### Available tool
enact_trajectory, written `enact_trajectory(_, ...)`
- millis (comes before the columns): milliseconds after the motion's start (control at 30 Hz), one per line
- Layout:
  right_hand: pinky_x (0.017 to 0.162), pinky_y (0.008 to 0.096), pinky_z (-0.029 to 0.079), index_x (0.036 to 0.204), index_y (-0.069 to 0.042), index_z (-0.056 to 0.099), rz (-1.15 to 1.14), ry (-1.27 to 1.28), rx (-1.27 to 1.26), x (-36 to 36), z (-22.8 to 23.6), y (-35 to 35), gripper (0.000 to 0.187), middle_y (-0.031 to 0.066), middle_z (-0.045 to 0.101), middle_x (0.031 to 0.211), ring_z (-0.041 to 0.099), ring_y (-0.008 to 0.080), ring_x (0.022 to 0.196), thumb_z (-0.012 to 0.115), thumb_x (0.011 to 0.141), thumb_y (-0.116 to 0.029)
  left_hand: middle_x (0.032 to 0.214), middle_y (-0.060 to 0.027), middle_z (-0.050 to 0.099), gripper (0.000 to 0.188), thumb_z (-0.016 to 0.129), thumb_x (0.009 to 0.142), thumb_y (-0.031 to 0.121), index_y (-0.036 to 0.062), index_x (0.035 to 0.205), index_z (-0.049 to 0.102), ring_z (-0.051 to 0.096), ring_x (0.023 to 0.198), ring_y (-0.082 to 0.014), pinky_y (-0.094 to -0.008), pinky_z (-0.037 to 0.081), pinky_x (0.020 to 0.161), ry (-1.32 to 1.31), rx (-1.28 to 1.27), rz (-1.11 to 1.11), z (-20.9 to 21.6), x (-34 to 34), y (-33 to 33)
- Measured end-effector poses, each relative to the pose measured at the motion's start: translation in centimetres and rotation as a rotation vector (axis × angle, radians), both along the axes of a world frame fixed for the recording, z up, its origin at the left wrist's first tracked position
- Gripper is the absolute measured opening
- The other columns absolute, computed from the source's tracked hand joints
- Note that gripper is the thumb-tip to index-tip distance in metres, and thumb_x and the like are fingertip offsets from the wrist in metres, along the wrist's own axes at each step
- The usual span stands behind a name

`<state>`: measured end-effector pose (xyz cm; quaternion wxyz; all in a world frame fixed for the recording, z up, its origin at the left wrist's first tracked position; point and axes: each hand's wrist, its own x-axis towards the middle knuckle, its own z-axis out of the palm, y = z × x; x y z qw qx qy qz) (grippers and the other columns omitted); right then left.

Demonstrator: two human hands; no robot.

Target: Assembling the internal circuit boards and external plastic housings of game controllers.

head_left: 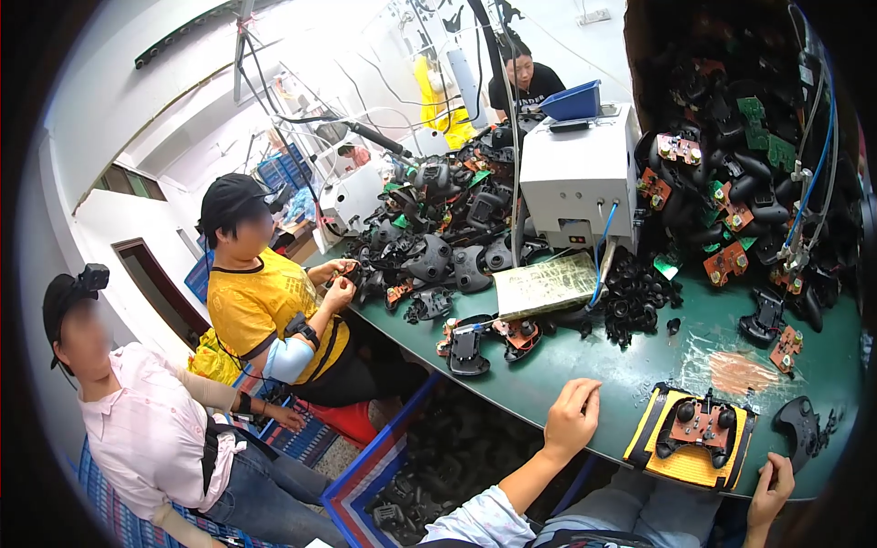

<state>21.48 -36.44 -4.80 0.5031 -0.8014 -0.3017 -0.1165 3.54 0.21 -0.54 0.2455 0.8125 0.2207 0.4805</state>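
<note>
In front of me a game controller half with an orange circuit board [702, 424] and two black thumbsticks lies on a yellow ribbed pad [647, 445] at the table's near edge. To its left, above the edge, is my left hand [572, 418], fingers curled together; the inside of the grip is hidden. My right hand [775, 486] is right of the pad, its fingers bent inward, and whatever they hold, if anything, cannot be made out. A loose black controller shell [800, 433] rests just beyond my right hand.
A white machine [577, 178] with a blue tray [572, 100] stands beyond small black parts [630, 297]. Controllers heap up at the back right [722, 183]. A blue crate [370, 461] of black parts is below left. Two people [274, 301] [151, 429] are at left, another person [528, 78] behind.
</note>
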Motion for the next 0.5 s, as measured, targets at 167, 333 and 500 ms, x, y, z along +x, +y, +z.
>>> enact_trajectory(167,0.060,0.0230,0.039,0.099,0.005,0.057,-0.001,-0.010,-0.002,-0.7,0.5,-0.4,0.011,0.0069,0.051,0.085,0.050,0.0106,0.069,0.049,0.092,0.005,0.099,-0.0135,0.064,0.014,0.063,0.085,0.002,0.0014,0.099,0.065,0.065,0.080,-0.0301,-0.0349,0.054,0.067,0.025,-0.086,-0.001,0.4,-0.8,-0.6)
enact_trajectory(333,0.052,0.0280,0.039,0.091,0.001,0.065,-0.117,-0.078,0.055,-2.0,3.8,1.6,0.012,0.0087,0.054,0.071,0.053,0.0191,0.059,0.056,0.085,0.006,0.096,-0.0159,0.064,0.017,0.062,0.081,-0.002,0.0023,0.097,0.065,0.062,0.089,-0.0340,-0.0408,0.051,0.079,0.124,0.084,-0.042,1.1,1.0,-0.2)
enact_trajectory(500,0.048,0.0316,0.042,0.088,-0.002,0.068,-0.046,-0.090,-0.065,-2.4,7.4,3.0,0.015,0.0104,0.060,0.067,0.056,0.0219,0.053,0.064,0.075,0.006,0.095,-0.0124,0.064,0.016,0.060,0.086,-0.001,-0.0005,0.102,0.064,0.062,0.086,-0.0248,-0.0334,0.050,0.077,0.104,-0.058,0.073,1.3,-0.7,0.3)
